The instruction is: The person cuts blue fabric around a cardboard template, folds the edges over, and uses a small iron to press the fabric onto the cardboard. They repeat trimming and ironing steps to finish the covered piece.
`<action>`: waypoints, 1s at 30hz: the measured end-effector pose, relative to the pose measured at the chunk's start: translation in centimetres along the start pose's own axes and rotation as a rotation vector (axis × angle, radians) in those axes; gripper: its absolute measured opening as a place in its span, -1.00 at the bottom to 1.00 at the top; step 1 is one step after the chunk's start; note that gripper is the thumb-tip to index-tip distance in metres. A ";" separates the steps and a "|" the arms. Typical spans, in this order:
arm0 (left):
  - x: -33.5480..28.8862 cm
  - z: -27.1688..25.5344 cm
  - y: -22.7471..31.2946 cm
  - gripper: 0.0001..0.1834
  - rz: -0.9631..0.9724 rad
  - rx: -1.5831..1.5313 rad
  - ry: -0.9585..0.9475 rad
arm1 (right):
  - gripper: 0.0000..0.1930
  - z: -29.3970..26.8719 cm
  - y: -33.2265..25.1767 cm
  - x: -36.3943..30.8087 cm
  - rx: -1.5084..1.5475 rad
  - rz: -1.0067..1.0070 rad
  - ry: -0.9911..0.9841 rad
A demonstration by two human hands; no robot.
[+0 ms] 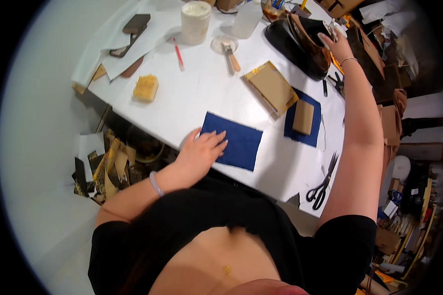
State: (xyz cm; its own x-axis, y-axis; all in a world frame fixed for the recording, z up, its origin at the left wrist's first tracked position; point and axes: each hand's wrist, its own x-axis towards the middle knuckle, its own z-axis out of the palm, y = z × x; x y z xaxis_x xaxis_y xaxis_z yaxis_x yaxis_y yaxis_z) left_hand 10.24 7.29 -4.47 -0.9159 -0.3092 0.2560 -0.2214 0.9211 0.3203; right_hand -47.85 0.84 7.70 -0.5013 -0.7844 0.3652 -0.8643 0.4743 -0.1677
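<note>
My left hand lies flat near the table's front edge, its fingers stretched over a dark blue rectangular piece of cloth or leather. Stretched to the far right, my right hand has its thumb and fingers around a white crumpled cloth. That hand is beside a dark, glossy bag-like object, whose exact kind I cannot tell. Between my arms, a brown block rests on a second blue piece. A tan board with yellow-stained edges overlaps that piece's corner.
Black scissors lie beside my right forearm. A yellow sponge, a red pen-like stick, a wooden-handled brush on a round lid and a white tub stand farther back. Scraps fill a bin below the left edge.
</note>
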 end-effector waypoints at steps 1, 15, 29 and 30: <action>-0.1 0.0 -0.1 -0.65 -0.007 0.011 0.015 | -0.16 -0.6 -1.6 -0.9 -0.016 0.015 0.059; 0.2 0.7 -0.2 -0.72 0.070 0.084 0.082 | -0.54 -12.4 -14.8 -35.4 0.281 -0.307 0.077; 0.1 0.0 0.5 -0.72 0.042 0.079 0.041 | -0.36 -1.8 -10.1 -35.7 0.164 0.102 0.019; 0.0 0.0 0.5 -0.72 0.038 0.074 0.039 | -0.32 -0.5 -9.9 -35.0 0.107 0.145 0.034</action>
State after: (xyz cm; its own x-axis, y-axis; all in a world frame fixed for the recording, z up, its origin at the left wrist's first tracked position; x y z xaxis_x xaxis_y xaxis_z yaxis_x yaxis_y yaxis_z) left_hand 10.12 7.73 -4.36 -0.9106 -0.2814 0.3027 -0.2124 0.9469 0.2414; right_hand -21.73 23.80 -2.96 -0.6210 -0.6962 0.3602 -0.7833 0.5347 -0.3171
